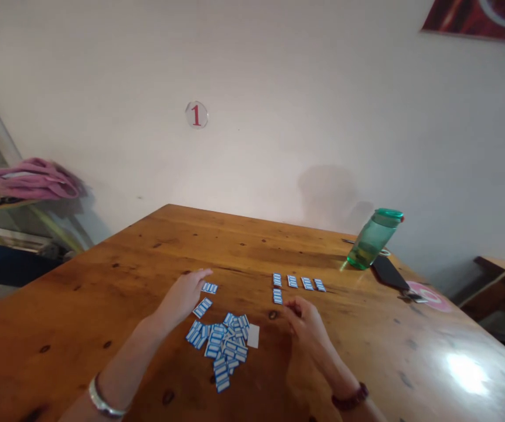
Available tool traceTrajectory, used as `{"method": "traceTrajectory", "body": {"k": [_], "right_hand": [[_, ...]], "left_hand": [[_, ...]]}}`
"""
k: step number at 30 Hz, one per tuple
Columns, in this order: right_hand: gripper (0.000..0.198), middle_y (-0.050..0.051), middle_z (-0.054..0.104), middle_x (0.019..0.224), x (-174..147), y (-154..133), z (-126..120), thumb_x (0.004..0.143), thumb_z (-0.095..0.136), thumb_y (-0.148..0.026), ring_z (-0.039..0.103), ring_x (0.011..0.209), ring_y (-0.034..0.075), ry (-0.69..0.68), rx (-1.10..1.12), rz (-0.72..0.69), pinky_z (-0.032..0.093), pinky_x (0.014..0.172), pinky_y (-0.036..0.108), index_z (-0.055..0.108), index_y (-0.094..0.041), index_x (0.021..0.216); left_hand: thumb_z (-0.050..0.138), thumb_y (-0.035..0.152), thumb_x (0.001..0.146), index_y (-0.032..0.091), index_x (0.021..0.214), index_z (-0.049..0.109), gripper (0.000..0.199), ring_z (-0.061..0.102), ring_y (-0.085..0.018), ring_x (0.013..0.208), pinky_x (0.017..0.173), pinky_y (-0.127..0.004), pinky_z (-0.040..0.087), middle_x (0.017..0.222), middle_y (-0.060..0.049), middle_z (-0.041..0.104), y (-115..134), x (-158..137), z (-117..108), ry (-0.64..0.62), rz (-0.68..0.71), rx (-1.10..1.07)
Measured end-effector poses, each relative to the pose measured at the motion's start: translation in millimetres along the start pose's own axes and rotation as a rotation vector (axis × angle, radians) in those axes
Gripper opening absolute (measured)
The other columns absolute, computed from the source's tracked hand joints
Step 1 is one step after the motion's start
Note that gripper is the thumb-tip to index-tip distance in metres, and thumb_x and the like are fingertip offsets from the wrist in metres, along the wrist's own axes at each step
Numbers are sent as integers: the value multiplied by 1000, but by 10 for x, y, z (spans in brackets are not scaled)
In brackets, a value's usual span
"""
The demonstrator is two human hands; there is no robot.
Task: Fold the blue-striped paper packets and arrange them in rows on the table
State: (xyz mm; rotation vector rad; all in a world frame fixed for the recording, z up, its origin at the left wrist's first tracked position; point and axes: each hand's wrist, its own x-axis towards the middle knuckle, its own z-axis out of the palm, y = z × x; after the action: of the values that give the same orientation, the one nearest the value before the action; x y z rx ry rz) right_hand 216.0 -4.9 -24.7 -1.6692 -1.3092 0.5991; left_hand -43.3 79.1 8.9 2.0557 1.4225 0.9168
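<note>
My left hand (190, 291) reaches out with its fingers extended, next to a small blue-and-white label sheet (210, 288) on the table. Another label sheet (202, 308) lies just below that hand. My right hand (305, 321) has its fingers curled together, with the fingertips at the lower right corner of a label sheet (277, 296). Above that sheet runs a short row of similar ones, starting with a label sheet (277, 279) at its left end. Between my forearms lies a loose, overlapping pile of label sheets (226, 341), with a blank white card (253, 336) at its right edge.
The wooden table (147, 269) reaches to a white wall. At its right side stand a green water bottle (374, 239), a dark phone-like slab (388, 272) and a pink round mat (432, 298) with keys (413, 296) beside it. A pink cloth (35, 179) rests on furniture at the left.
</note>
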Motion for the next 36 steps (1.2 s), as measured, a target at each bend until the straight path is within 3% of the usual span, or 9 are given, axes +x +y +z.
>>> {"method": "traceTrajectory", "body": {"k": [3, 7, 17, 21, 25, 30, 36], "right_hand": [[14, 0, 54, 53, -201, -84, 0, 68, 47, -26, 48, 50, 14, -74, -27, -117, 34, 48, 23, 53, -18, 59], [14, 0, 54, 55, -341, -169, 47, 70, 46, -23, 47, 52, 13, -122, -38, -139, 34, 50, 23, 53, -18, 58], [15, -1, 55, 56, -460, -241, 65, 73, 45, -20, 47, 52, 12, -212, -46, -155, 32, 49, 20, 52, -18, 61], [15, -2, 55, 55, -429, -385, 177, 73, 45, -16, 46, 51, 11, -259, -92, -206, 31, 48, 20, 54, -17, 61], [16, 0, 60, 64, -295, -614, 419, 73, 45, -10, 52, 59, 11, -333, -256, -358, 33, 53, 20, 58, -17, 68], [17, 7, 62, 85, -57, -847, 794, 81, 42, -14, 58, 77, 17, -473, -674, -562, 40, 64, 24, 58, -15, 86], [22, 14, 59, 98, 163, -999, 1121, 73, 50, -10, 55, 91, 24, -563, -751, -641, 44, 69, 32, 60, -13, 92]], "left_hand": [[44, 20, 75, 20, 98, 64, 30, 55, -24, 104, 91, -34, 36, 108, -9, 64, -148, 4, -9, -135, 70, 215], [41, 17, 78, 19, 98, 63, 29, 54, -22, 101, 87, -31, 37, 103, -10, 64, -134, 120, 13, -246, 141, 441], [55, 7, 59, 19, 69, 62, 17, 56, -23, 82, 67, -30, 38, 83, -7, 61, -78, 378, 86, -322, 101, 524], [56, 5, 55, 19, 59, 59, 14, 56, -22, 77, 63, -28, 37, 77, -6, 60, -52, 412, 93, -328, 59, 456], [57, 6, 54, 19, 48, 52, 15, 55, -18, 66, 58, -26, 35, 60, -2, 58, -70, 398, 86, -275, 7, 319], [55, 19, 60, 22, 54, 48, 10, 53, -15, 51, 51, -24, 35, 49, 4, 54, -210, 331, -16, -110, -79, 48], [64, 25, 49, 21, 57, 52, 16, 49, -13, 45, 46, -22, 36, 47, 5, 54, -332, 213, -161, 7, -174, -242]]}}
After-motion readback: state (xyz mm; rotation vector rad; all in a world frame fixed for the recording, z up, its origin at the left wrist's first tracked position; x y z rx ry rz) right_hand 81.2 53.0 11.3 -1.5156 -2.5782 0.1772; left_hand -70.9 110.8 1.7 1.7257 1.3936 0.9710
